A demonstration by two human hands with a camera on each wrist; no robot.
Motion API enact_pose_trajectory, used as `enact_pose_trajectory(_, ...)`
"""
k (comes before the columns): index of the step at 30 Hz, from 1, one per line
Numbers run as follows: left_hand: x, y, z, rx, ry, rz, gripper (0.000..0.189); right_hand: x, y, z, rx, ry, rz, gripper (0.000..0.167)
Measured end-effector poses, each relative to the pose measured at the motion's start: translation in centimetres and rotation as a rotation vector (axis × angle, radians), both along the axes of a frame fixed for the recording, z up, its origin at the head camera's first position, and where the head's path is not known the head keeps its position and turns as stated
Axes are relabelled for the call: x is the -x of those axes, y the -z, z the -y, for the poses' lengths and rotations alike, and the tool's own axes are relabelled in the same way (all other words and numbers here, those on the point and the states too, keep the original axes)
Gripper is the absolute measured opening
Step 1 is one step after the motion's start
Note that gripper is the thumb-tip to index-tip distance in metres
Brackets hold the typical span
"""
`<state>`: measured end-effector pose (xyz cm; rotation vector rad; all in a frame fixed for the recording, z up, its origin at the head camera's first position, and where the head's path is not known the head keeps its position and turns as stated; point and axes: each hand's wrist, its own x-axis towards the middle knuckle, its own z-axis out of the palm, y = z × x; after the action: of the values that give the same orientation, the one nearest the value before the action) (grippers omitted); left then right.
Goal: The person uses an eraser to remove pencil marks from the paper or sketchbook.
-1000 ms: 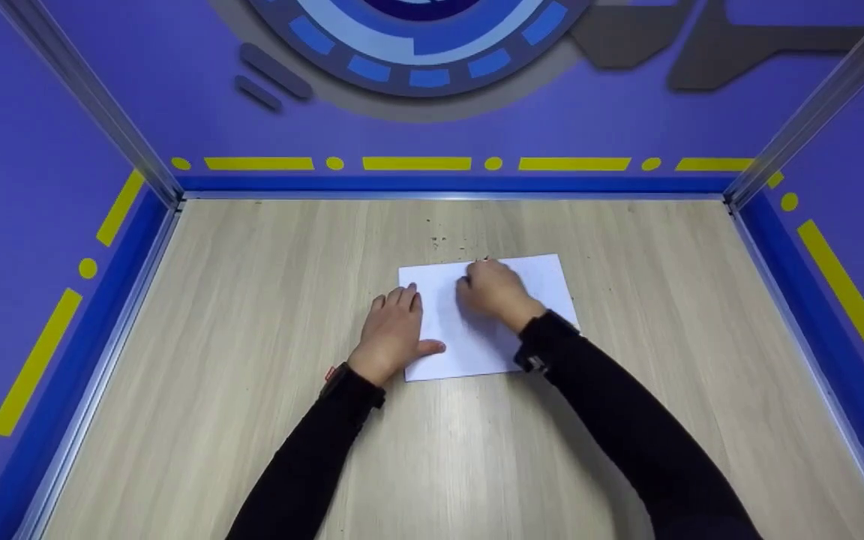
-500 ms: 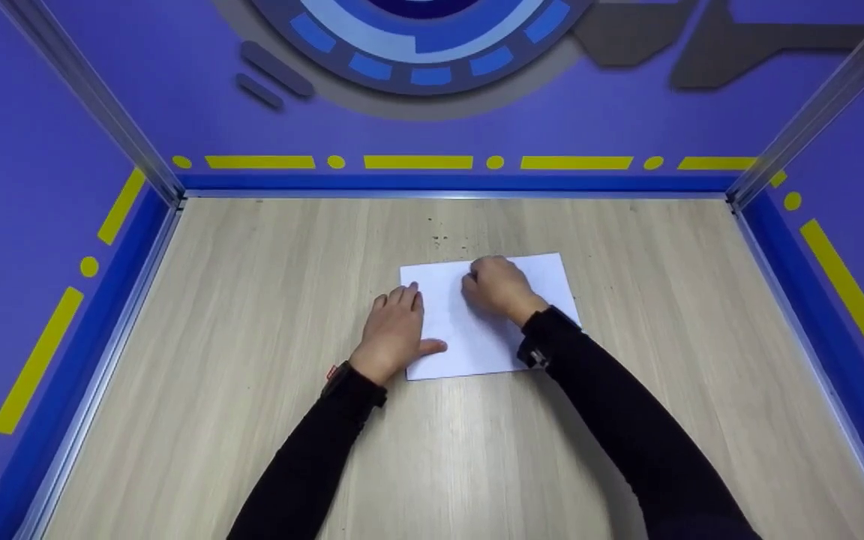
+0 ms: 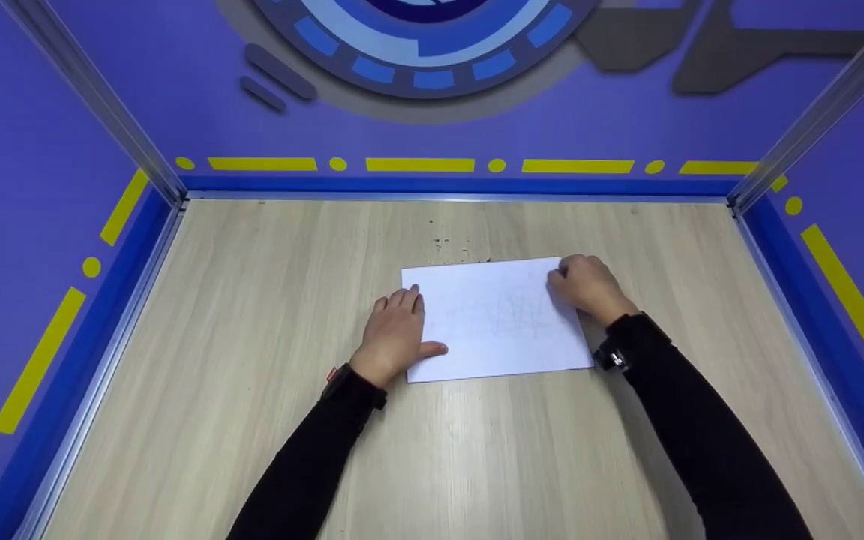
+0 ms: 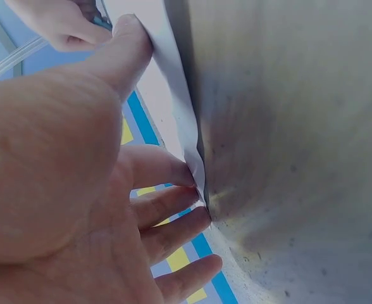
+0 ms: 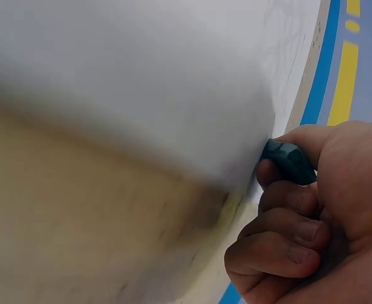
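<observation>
A white sheet of paper (image 3: 469,337) lies on the wooden table, with faint grey pencil lines (image 3: 526,311) right of its middle. My left hand (image 3: 393,330) rests on the sheet's left edge, fingers extended and thumb spread over the paper. At the far right corner of the sheet is my right hand (image 3: 591,286), its fingers curled. Between its thumb and index finger it pinches a small dark green eraser (image 5: 289,161), seen in the right wrist view; the head view hides it behind the fingers.
Dark crumbs (image 3: 441,241) are scattered on the table (image 3: 289,300) beyond the paper's far edge. A purple back wall (image 3: 432,135) with yellow dashes and metal-framed side panels enclose the table.
My right hand has moved right, from the sheet's upper middle to its far right corner, baring the faint lines. The left hand stays in place on the left edge.
</observation>
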<state>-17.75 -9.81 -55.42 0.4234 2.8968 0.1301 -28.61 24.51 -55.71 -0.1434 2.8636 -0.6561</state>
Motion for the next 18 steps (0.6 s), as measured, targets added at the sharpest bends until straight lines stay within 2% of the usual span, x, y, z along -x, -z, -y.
enact_pose_trajectory(6,0.0,0.1,0.0,0.006,0.005,-0.006,0.110,0.0,-0.4,-0.4,-0.021,0.010,0.037,0.031)
enact_pose_trajectory(11,0.0,0.2,0.1,-0.015,0.005,-0.001,0.109,-0.3,-1.0,0.5,-0.069,0.024,0.055,0.039)
enact_pose_trajectory(14,-0.1,0.1,0.1,-0.020,0.003,-0.001,0.109,-0.5,-1.0,1.4,-0.040,0.036,0.063,0.043)
enact_pose_trajectory(18,-0.1,0.1,0.0,-0.026,0.004,0.000,0.109,-0.8,-0.7,3.5,0.020,0.013,0.055,0.038)
